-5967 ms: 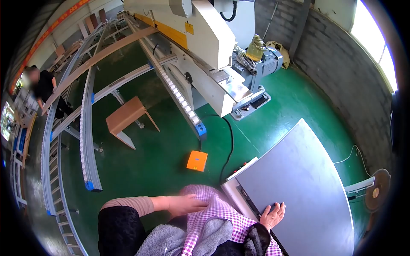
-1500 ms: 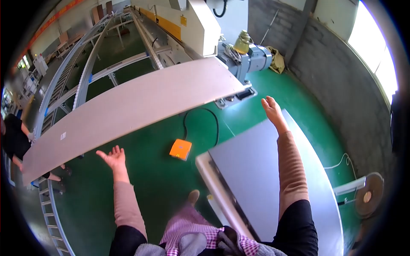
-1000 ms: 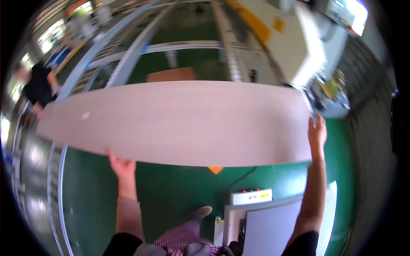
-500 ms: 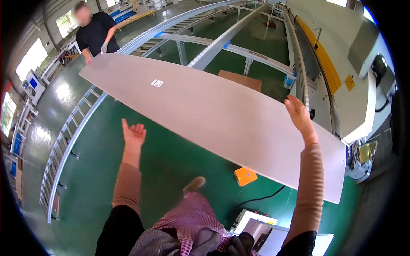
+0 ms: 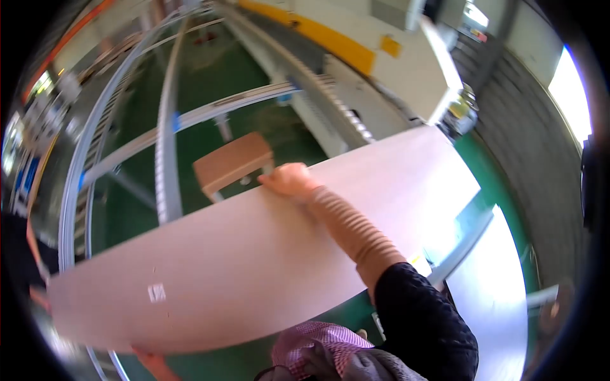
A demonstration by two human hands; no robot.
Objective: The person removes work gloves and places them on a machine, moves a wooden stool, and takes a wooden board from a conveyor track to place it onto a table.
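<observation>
A long pale board [image 5: 254, 254] with a small white label [image 5: 156, 293] lies slanted across the view. My right hand [image 5: 291, 180] is closed over its far edge, the forearm reaching across the top face. At the near edge, towards the lower left, my left hand [image 5: 147, 357] grips the board, its fingers partly hidden by the panel. A co-worker's hands [image 5: 39, 297] are at the board's left end, blurred and cut by the dark image border.
Beyond the board runs a metal roller frame [image 5: 166, 140] with a brown stool-like piece [image 5: 234, 162] in its gap. A white machine with a yellow strip [image 5: 318, 38] stands behind. At the right is a shiny pale panel [image 5: 492, 286].
The view has swung to the right. Both my hands, open before, now grip the board: the right at the far edge, the left at the near edge. The board appears turned.
</observation>
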